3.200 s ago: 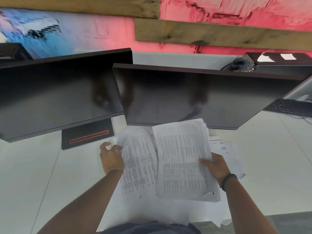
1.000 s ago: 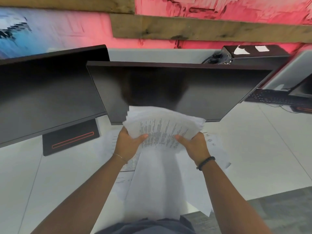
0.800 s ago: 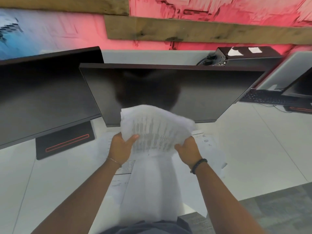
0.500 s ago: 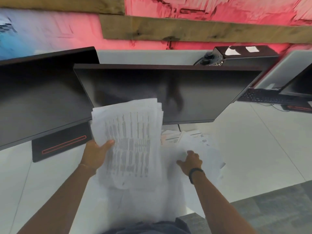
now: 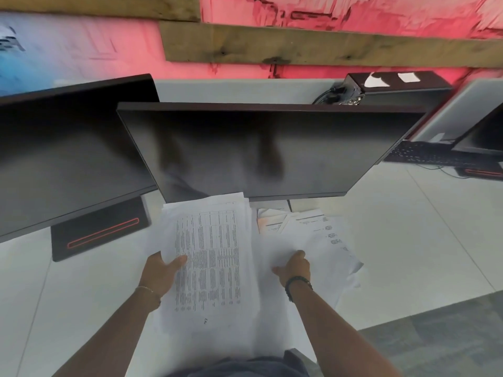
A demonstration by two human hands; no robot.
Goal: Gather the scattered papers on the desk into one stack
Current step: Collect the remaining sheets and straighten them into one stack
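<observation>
My left hand (image 5: 163, 270) grips a thick bundle of printed papers (image 5: 212, 254) by its left edge, thumb on top, held above the white desk (image 5: 408, 254). My right hand (image 5: 295, 266) rests on loose sheets (image 5: 321, 240) spread over the desk to the right of the bundle, its fingers bent down onto the paper; whether it pinches a sheet I cannot tell. More white sheets (image 5: 269, 322) lie under both forearms near the desk's front edge.
Two dark monitors (image 5: 258, 151) (image 5: 68, 159) stand close behind the papers, the left one on a black base with a red stripe (image 5: 100, 232). A keyboard (image 5: 424, 156) lies far right. The desk's front edge runs lower right, with grey floor (image 5: 435, 344) beyond.
The bundle, held in both hands a second ago, is now in my left hand alone and has shifted left. My right hand let go and dropped onto the loose sheets at the right.
</observation>
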